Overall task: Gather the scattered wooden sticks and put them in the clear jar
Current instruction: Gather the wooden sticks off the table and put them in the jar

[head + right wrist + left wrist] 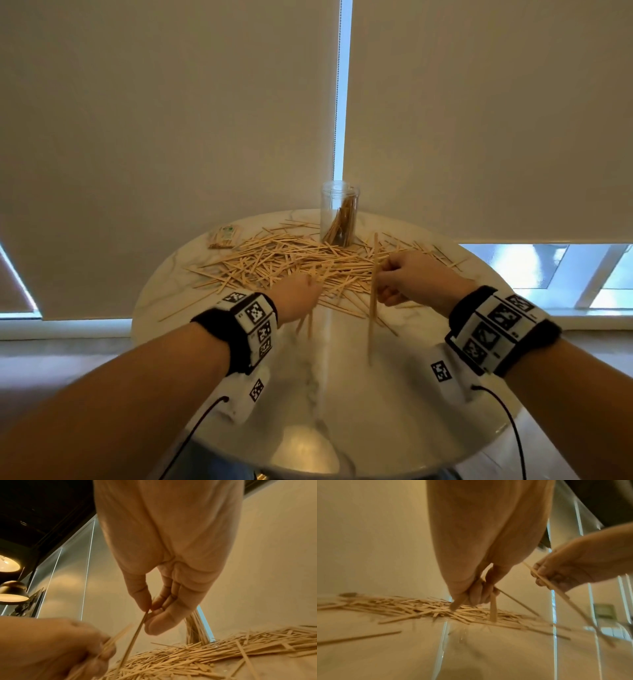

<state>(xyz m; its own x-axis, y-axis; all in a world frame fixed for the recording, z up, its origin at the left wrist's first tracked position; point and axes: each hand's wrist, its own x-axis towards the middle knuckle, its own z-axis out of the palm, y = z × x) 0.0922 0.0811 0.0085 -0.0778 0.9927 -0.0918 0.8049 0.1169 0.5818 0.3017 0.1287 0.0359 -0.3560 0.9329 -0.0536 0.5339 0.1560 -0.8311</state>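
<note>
Several thin wooden sticks [291, 262] lie in a loose heap across the far half of the round marble table [342, 394]. A clear jar [338, 214] stands upright behind the heap with a bunch of sticks inside. My left hand [299, 296] is at the heap's near edge and grips a few sticks [493, 605] that hang down from its curled fingers. My right hand [397, 279] is just right of it and pinches long sticks [373, 298] between thumb and fingers [163, 620]; they point up and toward me.
A small wrapped packet of sticks [224, 236] lies at the table's far left. Roller blinds [171, 120] hang right behind the table, with window glass [548, 267] below them on the right. Single sticks lie loose near the table's left edge [359, 637].
</note>
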